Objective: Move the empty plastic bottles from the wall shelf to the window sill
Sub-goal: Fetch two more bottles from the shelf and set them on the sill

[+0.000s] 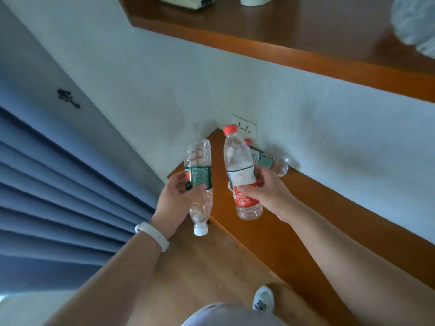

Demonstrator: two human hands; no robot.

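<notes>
1. Shoe point(263, 298), white, stands on the wooden floor point(200, 274) nearest the camera.
2. Left hand point(173, 201), with a white wristband point(153, 235), is closed around a green-label bottle point(199, 182) held cap-down.
3. Right hand point(266, 191) grips a red-capped bottle point(240, 170), cap-up.
4. Behind them a third bottle point(270, 161) seems to lie against the white wall point(329, 137), under the brown shelf point(306, 36).

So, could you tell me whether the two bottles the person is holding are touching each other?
Apart: the head view shows bare wood between the green-label bottle and the red-cap bottle.
</notes>
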